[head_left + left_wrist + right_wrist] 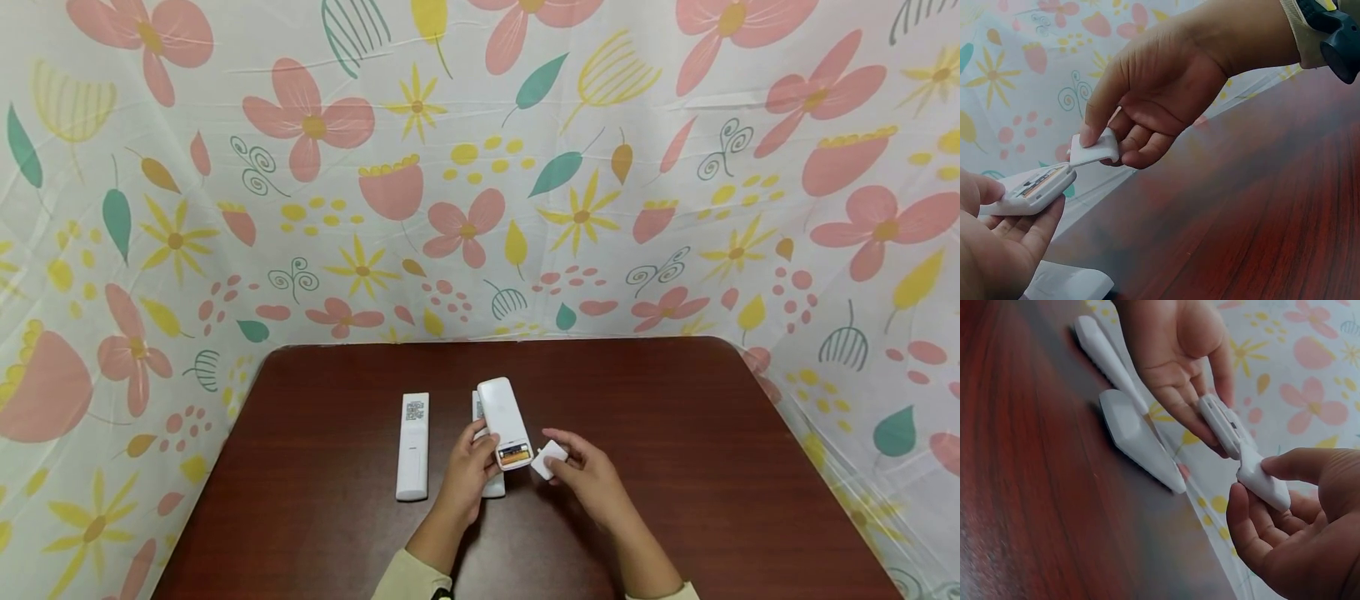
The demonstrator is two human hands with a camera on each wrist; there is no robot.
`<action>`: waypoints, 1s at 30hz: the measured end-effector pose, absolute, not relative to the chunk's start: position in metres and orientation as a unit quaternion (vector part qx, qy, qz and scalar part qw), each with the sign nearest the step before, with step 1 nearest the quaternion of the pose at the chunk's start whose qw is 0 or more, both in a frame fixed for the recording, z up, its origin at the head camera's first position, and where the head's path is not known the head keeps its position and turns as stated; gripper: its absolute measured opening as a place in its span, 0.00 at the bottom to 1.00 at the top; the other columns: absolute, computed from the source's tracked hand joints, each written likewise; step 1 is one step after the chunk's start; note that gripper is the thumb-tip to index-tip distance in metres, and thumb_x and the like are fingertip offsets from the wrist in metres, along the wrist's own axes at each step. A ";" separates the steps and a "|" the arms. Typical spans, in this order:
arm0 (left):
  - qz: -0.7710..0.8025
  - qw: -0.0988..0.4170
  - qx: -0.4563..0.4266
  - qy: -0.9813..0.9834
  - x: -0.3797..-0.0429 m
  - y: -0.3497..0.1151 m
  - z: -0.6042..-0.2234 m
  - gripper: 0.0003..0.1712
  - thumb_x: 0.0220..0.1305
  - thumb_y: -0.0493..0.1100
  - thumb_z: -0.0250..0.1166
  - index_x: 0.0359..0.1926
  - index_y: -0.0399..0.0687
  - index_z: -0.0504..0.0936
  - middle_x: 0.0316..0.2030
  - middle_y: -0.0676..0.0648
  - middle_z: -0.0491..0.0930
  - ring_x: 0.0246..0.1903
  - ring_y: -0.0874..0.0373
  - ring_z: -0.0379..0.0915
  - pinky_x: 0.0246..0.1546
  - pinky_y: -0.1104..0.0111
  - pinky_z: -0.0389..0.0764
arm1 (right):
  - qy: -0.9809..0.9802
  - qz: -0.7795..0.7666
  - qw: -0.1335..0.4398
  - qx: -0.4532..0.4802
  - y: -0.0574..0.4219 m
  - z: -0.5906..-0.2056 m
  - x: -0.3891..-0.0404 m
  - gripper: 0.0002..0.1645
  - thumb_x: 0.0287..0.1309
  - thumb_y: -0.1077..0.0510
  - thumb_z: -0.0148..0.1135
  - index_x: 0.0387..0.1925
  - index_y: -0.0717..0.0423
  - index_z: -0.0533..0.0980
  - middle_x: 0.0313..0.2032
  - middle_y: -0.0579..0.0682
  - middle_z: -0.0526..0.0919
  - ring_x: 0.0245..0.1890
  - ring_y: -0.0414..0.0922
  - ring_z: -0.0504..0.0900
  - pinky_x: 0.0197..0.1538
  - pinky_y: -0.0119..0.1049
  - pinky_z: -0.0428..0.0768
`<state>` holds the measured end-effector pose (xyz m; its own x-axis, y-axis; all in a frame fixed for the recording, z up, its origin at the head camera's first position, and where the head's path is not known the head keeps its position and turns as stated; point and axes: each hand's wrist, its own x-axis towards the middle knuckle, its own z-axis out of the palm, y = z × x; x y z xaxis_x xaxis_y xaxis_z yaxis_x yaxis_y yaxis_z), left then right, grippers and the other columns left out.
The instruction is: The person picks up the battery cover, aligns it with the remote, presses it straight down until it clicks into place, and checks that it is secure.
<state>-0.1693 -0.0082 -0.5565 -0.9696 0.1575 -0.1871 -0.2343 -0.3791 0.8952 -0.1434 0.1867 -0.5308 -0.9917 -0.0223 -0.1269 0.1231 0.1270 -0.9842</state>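
Observation:
A white remote control (504, 412) is gripped by my left hand (470, 468), its back facing up. At its near end the battery compartment (514, 454) lies uncovered, with batteries inside, one of them orange. Between thumb and fingers my right hand (588, 475) pinches the white battery cover (550, 460), just off the remote's near right corner. In the left wrist view the cover (1094, 149) is tilted beside the remote's end (1041, 190). From the right wrist view, the cover (1263, 481) appears close against the remote (1219, 425); whether they touch I cannot tell.
Two more white remotes lie on the dark brown table (315, 500): one remote (412, 450) to the left, the other remote (493, 487) partly hidden beneath my left hand and the held remote. A flower-patterned cloth (465, 167) hangs behind the table and at its sides.

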 end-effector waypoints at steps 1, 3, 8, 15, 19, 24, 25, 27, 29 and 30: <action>0.829 0.116 -0.034 0.546 -0.169 -0.008 -0.557 0.29 0.74 0.40 0.55 0.71 0.35 0.61 0.54 0.39 0.81 0.45 0.58 0.82 0.44 0.67 0.84 | 0.744 -0.665 0.056 0.039 0.185 -0.531 -0.143 0.28 0.61 0.69 0.64 0.63 0.64 0.73 0.42 0.60 0.83 0.33 0.40 0.83 0.39 0.40 0.87; 0.830 0.117 -0.036 0.544 -0.170 -0.009 -0.557 0.29 0.74 0.40 0.55 0.71 0.35 0.61 0.54 0.40 0.81 0.45 0.59 0.82 0.44 0.67 0.84 | 0.734 -0.675 0.057 0.051 0.183 -0.530 -0.142 0.27 0.60 0.69 0.65 0.62 0.66 0.72 0.40 0.60 0.84 0.32 0.40 0.83 0.39 0.39 0.87; 0.830 0.116 -0.039 0.544 -0.170 -0.009 -0.556 0.29 0.74 0.39 0.55 0.71 0.37 0.61 0.55 0.39 0.80 0.46 0.58 0.82 0.45 0.67 0.83 | 0.721 -0.687 0.057 0.071 0.176 -0.528 -0.139 0.20 0.58 0.69 0.67 0.51 0.69 0.73 0.38 0.57 0.84 0.31 0.41 0.83 0.38 0.36 0.85; 0.826 0.117 -0.038 0.550 -0.169 -0.010 -0.554 0.29 0.75 0.40 0.55 0.72 0.38 0.61 0.58 0.36 0.78 0.48 0.56 0.81 0.47 0.66 0.83 | 0.709 -0.700 0.055 0.063 0.171 -0.528 -0.139 0.15 0.59 0.68 0.67 0.45 0.72 0.73 0.34 0.54 0.83 0.30 0.42 0.83 0.36 0.36 0.86; 0.825 0.114 -0.036 0.553 -0.169 -0.010 -0.553 0.28 0.75 0.41 0.55 0.71 0.39 0.62 0.60 0.35 0.77 0.50 0.55 0.81 0.49 0.65 0.83 | 0.710 -0.699 0.056 0.066 0.170 -0.529 -0.139 0.14 0.60 0.66 0.68 0.43 0.72 0.74 0.31 0.53 0.84 0.29 0.42 0.83 0.35 0.37 0.86; 0.825 0.112 -0.029 0.554 -0.169 -0.011 -0.552 0.28 0.76 0.42 0.55 0.71 0.39 0.62 0.61 0.34 0.77 0.52 0.54 0.81 0.50 0.64 0.83 | 0.737 -0.670 0.054 0.067 0.169 -0.530 -0.138 0.15 0.59 0.60 0.71 0.42 0.67 0.77 0.30 0.53 0.86 0.29 0.41 0.81 0.33 0.33 0.80; 0.825 0.112 -0.028 0.554 -0.169 -0.011 -0.552 0.28 0.76 0.42 0.55 0.71 0.39 0.61 0.61 0.34 0.77 0.52 0.54 0.81 0.50 0.64 0.83 | 0.740 -0.667 0.054 0.069 0.169 -0.531 -0.138 0.15 0.59 0.60 0.71 0.42 0.66 0.78 0.30 0.53 0.86 0.29 0.42 0.81 0.32 0.33 0.78; 0.824 0.111 -0.027 0.555 -0.168 -0.011 -0.552 0.28 0.76 0.42 0.55 0.71 0.39 0.61 0.60 0.35 0.77 0.51 0.55 0.81 0.49 0.65 0.83 | 0.738 -0.669 0.053 0.072 0.168 -0.533 -0.138 0.16 0.59 0.59 0.71 0.42 0.66 0.77 0.30 0.52 0.86 0.29 0.42 0.81 0.32 0.34 0.78; 0.824 0.110 -0.024 0.555 -0.168 -0.010 -0.552 0.28 0.76 0.42 0.54 0.72 0.38 0.61 0.60 0.34 0.77 0.51 0.55 0.82 0.49 0.66 0.84 | 0.728 -0.679 0.052 0.077 0.166 -0.535 -0.138 0.16 0.60 0.60 0.70 0.43 0.67 0.76 0.30 0.52 0.85 0.29 0.42 0.81 0.33 0.34 0.79; 0.825 0.111 -0.027 0.553 -0.168 -0.010 -0.552 0.28 0.76 0.42 0.55 0.72 0.38 0.61 0.60 0.34 0.78 0.50 0.55 0.82 0.49 0.66 0.84 | 0.724 -0.684 0.052 0.077 0.165 -0.536 -0.139 0.16 0.60 0.61 0.70 0.44 0.67 0.75 0.29 0.51 0.84 0.29 0.42 0.81 0.34 0.35 0.80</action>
<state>-0.1681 -0.0103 -0.5516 -0.9740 0.1522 -0.1677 -0.2130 -0.3632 0.9071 -0.1387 0.1653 -0.5360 -0.9826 0.0406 -0.1813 0.1833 0.0528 -0.9816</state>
